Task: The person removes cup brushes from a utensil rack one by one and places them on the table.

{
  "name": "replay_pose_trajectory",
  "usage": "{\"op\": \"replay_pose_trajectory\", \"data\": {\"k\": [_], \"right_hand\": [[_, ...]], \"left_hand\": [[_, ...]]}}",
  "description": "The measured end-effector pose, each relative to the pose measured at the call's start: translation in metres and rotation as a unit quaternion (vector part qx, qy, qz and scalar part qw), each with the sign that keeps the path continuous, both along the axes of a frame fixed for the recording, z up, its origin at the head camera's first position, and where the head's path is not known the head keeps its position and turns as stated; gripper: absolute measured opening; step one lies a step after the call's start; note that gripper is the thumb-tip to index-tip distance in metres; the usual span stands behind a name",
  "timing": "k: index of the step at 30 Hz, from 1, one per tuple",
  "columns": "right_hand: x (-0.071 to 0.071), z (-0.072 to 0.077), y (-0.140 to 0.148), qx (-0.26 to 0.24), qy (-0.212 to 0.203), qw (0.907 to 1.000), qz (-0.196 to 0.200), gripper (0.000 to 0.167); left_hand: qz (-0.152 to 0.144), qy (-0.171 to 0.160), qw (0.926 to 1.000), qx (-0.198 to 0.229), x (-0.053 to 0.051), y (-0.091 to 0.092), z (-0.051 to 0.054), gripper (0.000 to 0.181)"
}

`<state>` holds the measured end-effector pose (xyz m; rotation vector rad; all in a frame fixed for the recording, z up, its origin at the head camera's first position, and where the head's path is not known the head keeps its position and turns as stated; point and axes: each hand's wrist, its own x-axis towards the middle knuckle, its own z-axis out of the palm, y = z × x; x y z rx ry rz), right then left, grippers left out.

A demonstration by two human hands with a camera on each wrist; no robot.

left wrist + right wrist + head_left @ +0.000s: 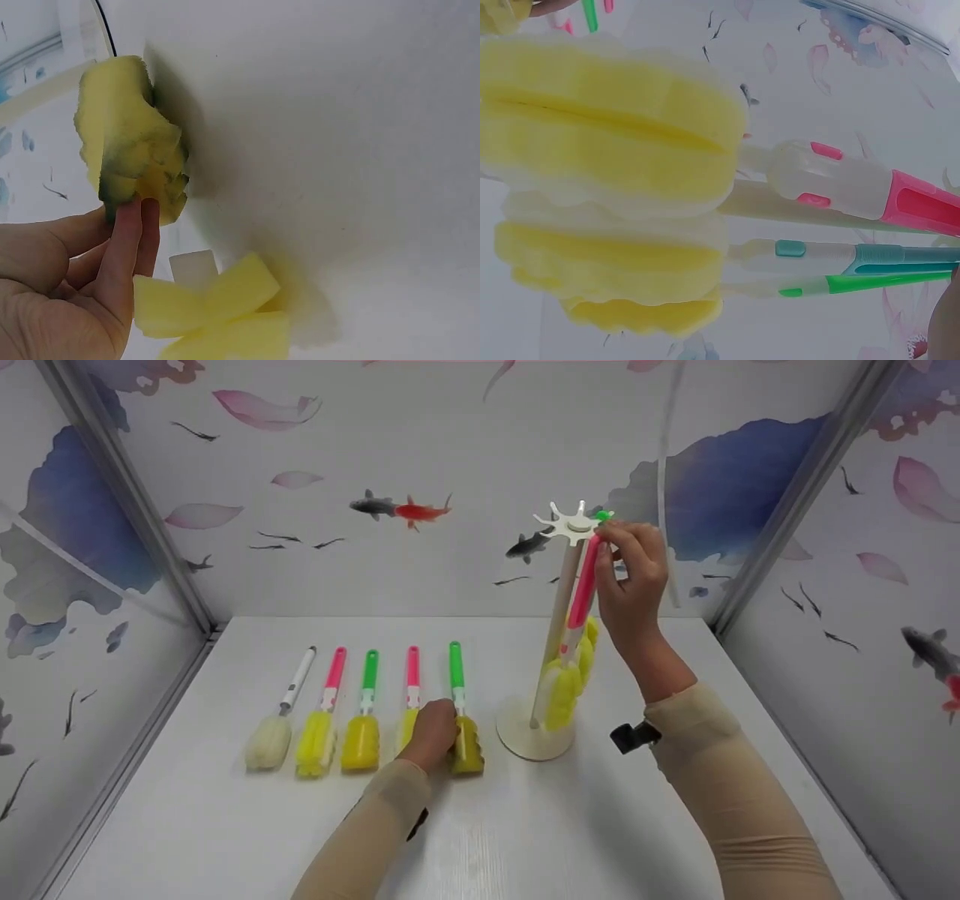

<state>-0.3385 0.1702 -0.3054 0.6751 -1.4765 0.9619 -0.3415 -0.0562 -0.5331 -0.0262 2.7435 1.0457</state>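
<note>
My right hand [636,574] pinches the top of a pink-handled sponge brush [583,592] beside the round, notched top of a stand [578,523]. Its yellow-and-white sponge head hangs downward near the pole. Behind it, in the right wrist view, hang a teal-handled brush [791,251] and a green-handled brush [855,282]. On the table, my left hand [433,733] holds the yellow sponge head of a green-handled brush [468,746] between thumb and fingers. The left wrist view shows that sponge [131,127] at the fingertips. Just left lies a pink-handled brush [413,667], its sponge partly covered by the hand.
Farther left on the white table lie a green-handled brush [361,744], a pink-handled brush [316,744] and a white-handled brush [268,742]. The stand's round base [536,744] is right of the row. Patterned panels [480,450] enclose the back and sides.
</note>
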Motion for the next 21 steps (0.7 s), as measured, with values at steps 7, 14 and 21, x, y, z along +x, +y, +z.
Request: {"op": "replay_pose_trajectory", "data": {"k": [7,14,21], "right_hand": [[-0.013,-0.009,0.007,0.002,-0.007,1.0000,-0.001,0.020],[-0.033,-0.021,0.016,-0.003,-0.012,0.9999,-0.004,0.020],[-0.033,-0.020,0.016,-0.005,-0.009,0.9999,-0.012,0.019]], "left_hand": [[0.009,0.006,0.9999,-0.002,-0.001,0.000,-0.002,0.009],[-0.009,0.041,0.9984,-0.039,-0.003,-0.001,-0.003,0.007],[-0.022,0.060,0.9942,-0.087,-0.005,0.001,-0.003,0.006]]}}
